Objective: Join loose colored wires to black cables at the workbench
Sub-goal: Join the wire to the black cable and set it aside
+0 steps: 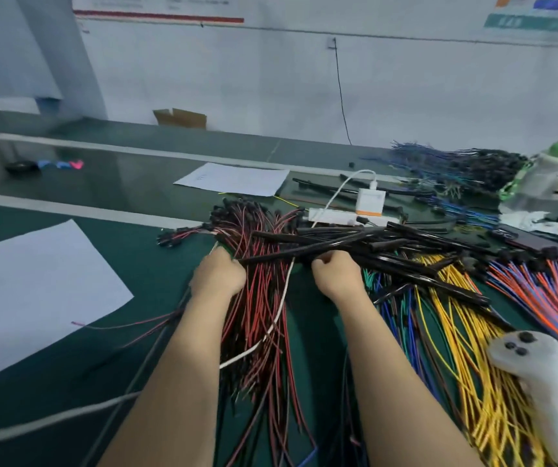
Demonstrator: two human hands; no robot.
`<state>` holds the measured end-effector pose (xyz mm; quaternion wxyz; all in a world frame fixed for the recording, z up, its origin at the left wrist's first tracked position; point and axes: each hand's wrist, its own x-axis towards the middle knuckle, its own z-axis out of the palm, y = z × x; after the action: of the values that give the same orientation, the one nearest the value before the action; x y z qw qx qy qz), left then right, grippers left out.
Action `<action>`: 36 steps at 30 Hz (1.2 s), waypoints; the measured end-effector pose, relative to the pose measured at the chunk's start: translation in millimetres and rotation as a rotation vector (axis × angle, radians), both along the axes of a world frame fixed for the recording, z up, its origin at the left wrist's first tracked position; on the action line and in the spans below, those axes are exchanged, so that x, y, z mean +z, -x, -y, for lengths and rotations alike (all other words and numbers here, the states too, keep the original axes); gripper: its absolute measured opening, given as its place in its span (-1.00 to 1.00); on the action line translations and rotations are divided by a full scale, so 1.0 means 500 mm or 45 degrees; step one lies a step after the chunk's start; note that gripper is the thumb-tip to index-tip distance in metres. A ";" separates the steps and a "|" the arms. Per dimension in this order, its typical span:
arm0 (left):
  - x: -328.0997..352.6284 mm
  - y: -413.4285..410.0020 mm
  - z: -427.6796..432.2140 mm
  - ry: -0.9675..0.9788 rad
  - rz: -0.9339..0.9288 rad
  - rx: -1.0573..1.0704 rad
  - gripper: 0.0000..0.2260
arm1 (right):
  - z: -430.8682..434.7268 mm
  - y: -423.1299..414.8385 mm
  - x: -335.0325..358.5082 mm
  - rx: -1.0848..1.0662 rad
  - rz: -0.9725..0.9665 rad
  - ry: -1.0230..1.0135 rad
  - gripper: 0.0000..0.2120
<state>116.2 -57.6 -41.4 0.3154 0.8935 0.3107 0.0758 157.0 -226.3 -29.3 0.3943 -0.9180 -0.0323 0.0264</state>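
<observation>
While both hands sit closed over the middle of the tabletop (pixel 156 264), we read the step as joining one loose wire to one cable. The left hand (pixel 218 274) is curled tight, its grip pinched at the near end of a black cable (pixel 277 255). We cannot tell which wire it holds there, since the fingers hide the meeting point. The right hand (pixel 336 274) has its grip clenched round the same cable, a little further along. From there the cable runs toward the tabletop's right edge, into the pile of black cables (pixel 415 264).

Under both hands lies the bundle of red and black wires (pixel 260 315), fanned from the middle toward the near edge. The yellow wires (pixel 466 348) lie toward the near right corner, partly crossed by the black pile.

In our judgement the join is in progress, not finished. The next move calls for the right hand to steady the cable while the left feeds or seats the wire end squarely. The joined piece must then be drawn clear of the pile without snagging its neighbours.
</observation>
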 end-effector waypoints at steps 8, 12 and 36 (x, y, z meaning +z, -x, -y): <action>0.013 -0.019 -0.003 -0.060 -0.116 0.006 -0.87 | 0.005 -0.007 -0.007 -0.040 -0.015 -0.039 -0.75; 0.051 -0.003 -0.024 -0.054 0.166 0.224 -0.82 | 0.005 -0.012 -0.011 -0.078 -0.042 -0.172 -0.69; 0.130 0.048 0.373 1.490 0.020 -1.022 -0.68 | 0.277 0.079 0.082 0.105 -0.191 -1.020 -0.71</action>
<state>92.0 -244.1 23.8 0.7495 0.6223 -0.0551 -0.2191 117.4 -364.7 11.5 0.7204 -0.6854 -0.0479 0.0944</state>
